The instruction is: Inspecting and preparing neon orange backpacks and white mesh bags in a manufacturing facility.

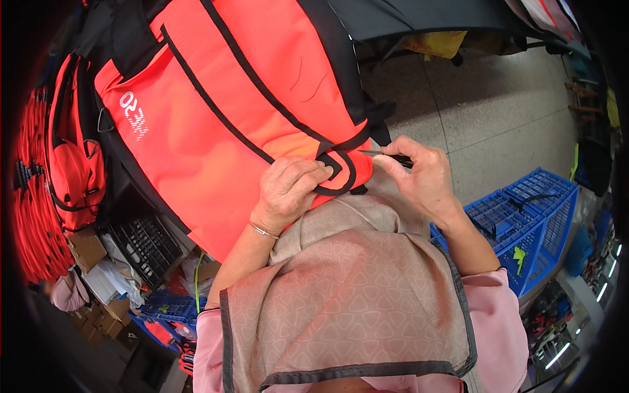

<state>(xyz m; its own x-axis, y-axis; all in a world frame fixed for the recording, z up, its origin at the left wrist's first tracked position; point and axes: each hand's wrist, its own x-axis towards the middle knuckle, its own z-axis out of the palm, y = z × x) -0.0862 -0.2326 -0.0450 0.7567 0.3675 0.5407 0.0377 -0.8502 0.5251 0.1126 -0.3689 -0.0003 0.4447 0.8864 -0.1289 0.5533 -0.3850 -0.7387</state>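
Note:
A large bright orange bag [216, 150] with black trim lies in front of me, its lower right corner at my hands. My left hand [288, 190] pinches a rounded orange tab [359, 171] edged in black binding at that corner. In my right hand [422, 177] is a small black-handled tool [403, 160] with a thin metal tip, pointed at the black strap [354, 139] beside the tab. Fingers cover much of the tool, so I cannot tell its exact kind. Loose red threads [316, 92] lie on the bag's upper panel.
Blue plastic crates [517, 209] stand on the floor to the right. At the left are a stack of orange bag pieces [39, 196], a black crate [141, 245] and cardboard boxes [88, 249]. A dark-covered table [432, 16] is at the top. Patterned brown cloth [360, 295] covers my lap.

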